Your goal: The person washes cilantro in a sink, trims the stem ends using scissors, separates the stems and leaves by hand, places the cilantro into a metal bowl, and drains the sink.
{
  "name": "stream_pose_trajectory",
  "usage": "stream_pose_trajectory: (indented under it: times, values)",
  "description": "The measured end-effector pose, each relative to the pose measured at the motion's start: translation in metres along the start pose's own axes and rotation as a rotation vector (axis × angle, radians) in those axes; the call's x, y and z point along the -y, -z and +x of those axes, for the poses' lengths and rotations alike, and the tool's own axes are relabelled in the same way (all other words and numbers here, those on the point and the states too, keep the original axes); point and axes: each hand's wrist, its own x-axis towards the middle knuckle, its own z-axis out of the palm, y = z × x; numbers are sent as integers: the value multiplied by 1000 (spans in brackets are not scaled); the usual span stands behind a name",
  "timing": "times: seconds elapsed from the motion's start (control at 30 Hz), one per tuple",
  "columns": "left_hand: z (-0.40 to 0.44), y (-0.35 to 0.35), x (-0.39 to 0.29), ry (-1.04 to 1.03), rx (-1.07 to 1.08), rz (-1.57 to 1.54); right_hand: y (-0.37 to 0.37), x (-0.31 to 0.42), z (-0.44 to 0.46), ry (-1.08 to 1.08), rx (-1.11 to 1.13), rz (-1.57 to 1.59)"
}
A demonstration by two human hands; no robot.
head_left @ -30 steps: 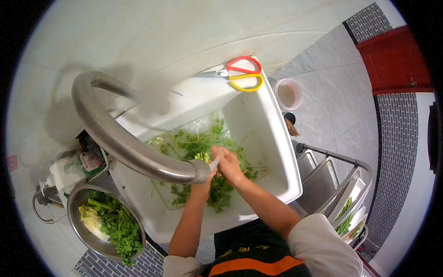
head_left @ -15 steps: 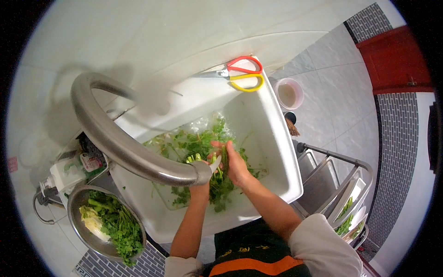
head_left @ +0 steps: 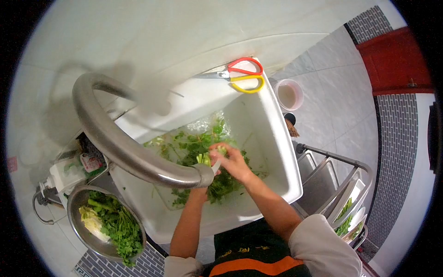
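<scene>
Water runs from a curved metal faucet (head_left: pixel 134 157) over both hands in a white sink (head_left: pixel 281 152). My right hand (head_left: pixel 232 162) is closed around pale green stems (head_left: pixel 222 150) under the stream. My left hand (head_left: pixel 203 190) is mostly behind the faucet's tip, so its fingers are hidden; more cut stems (head_left: pixel 202 158) show just above it. Leafy green herbs (head_left: pixel 196 142) float in the water around and beneath both hands.
Scissors (head_left: pixel 247 83) with red and yellow handles lie on the sink's back rim. A metal bowl (head_left: pixel 76 219) of greens stands at the lower left. At right are a pink bucket (head_left: pixel 301 94), a small brush (head_left: pixel 291 128) and a metal rack (head_left: pixel 360 162).
My right hand opened beside the stems half a second ago and has now closed over them, nearer the water stream. My left hand has shifted slightly behind the faucet's tip.
</scene>
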Motion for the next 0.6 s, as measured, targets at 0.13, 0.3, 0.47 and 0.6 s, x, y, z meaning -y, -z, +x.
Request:
stream_pose_trajectory:
  times: [0.13, 0.3, 0.47, 0.6]
  values:
    - [-9, -5, -12, -18, 40, 190, -3, 9, 1, -157, 119, 10]
    - [-12, -10, 0, -193, -161, 332, -6, 18, 0, -329, -43, 87]
    - [-5, -10, 5, -175, -154, -125, -8, 7, -4, -170, 120, 156]
    - [1, -5, 14, -222, -115, -88, -9, 1, 1, -139, 0, 60]
